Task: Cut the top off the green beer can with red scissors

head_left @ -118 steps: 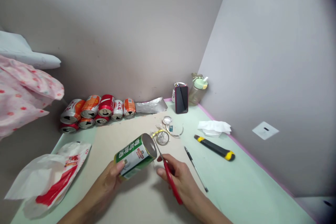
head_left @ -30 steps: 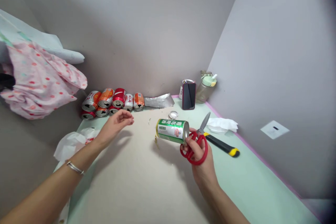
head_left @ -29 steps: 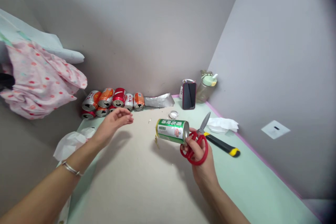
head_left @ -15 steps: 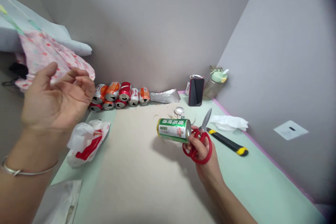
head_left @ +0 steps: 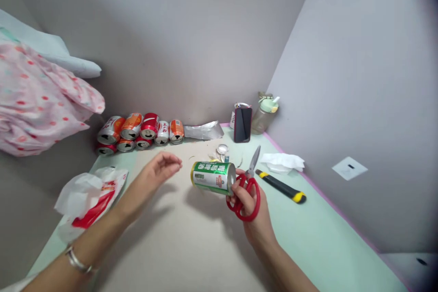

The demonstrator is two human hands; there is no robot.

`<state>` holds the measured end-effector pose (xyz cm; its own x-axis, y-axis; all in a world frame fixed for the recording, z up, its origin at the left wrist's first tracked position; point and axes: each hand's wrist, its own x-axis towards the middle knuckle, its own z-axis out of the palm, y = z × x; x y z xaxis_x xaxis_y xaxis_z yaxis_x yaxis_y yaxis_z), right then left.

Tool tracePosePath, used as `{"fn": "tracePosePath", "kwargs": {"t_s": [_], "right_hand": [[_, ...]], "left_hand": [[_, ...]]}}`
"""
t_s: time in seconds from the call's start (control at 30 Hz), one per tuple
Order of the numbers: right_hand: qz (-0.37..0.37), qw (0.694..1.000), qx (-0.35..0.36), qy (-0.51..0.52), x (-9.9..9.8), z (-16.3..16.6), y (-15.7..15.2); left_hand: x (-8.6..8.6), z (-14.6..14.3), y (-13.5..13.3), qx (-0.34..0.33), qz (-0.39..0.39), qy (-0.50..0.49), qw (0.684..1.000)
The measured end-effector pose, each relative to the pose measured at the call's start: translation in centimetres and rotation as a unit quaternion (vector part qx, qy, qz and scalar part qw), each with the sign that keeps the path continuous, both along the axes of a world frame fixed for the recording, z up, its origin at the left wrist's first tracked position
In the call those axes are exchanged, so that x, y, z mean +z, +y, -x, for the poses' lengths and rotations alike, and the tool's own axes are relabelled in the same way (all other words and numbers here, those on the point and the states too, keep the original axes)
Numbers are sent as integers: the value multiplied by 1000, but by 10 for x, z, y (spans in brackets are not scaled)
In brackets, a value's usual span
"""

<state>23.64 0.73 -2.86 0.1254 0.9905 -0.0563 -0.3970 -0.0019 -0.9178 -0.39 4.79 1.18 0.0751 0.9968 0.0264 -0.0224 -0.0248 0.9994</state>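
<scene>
In my right hand (head_left: 251, 203) is a green and silver beer can (head_left: 210, 176), pinched at its open right end and lying on its side in the air. The same hand carries red-handled scissors (head_left: 255, 194), their loops hung about the fingers and the grey blades pointing up and away. My left hand (head_left: 160, 169) holds nothing; its fingers bend loosely, just left of the can's yellow-rimmed end and apart from it. A can end (head_left: 222, 148) and thin metal scraps lie on the table behind the can.
Stacked drink cans (head_left: 142, 130) and a flattened metal sheet (head_left: 204, 131) line the back wall. A phone (head_left: 242, 124) stands before a bottle (head_left: 264, 114). A black-yellow utility knife (head_left: 282, 187) and white tissue (head_left: 282, 162) lie right; a plastic bag (head_left: 91, 203) lies left.
My left hand has come down and right from beside the hanging cloth to near the can. The right hand keeps its hold on can and scissors. The view has shifted to the right.
</scene>
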Motion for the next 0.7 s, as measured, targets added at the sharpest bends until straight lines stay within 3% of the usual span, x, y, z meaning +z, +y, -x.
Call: {"fn": "tracePosePath", "kwargs": {"t_s": [0.1, 0.2, 0.3, 0.47, 0.7], "right_hand": [[7, 1000, 18, -7, 1, 2, -1], [17, 998, 56, -16, 2, 5, -3], [29, 995, 94, -35, 3, 7, -4], [54, 989, 90, -100, 6, 6, -2], [43, 983, 104, -147, 8, 5, 0]], "left_hand": [[-29, -8, -13, -115, 3, 19, 993], [-42, -13, -20, -152, 18, -5, 988], [-42, -14, -28, -154, 55, -1, 987], [-36, -12, -41, -137, 79, 23, 987], [-38, -8, -37, -146, 75, 30, 986]]}}
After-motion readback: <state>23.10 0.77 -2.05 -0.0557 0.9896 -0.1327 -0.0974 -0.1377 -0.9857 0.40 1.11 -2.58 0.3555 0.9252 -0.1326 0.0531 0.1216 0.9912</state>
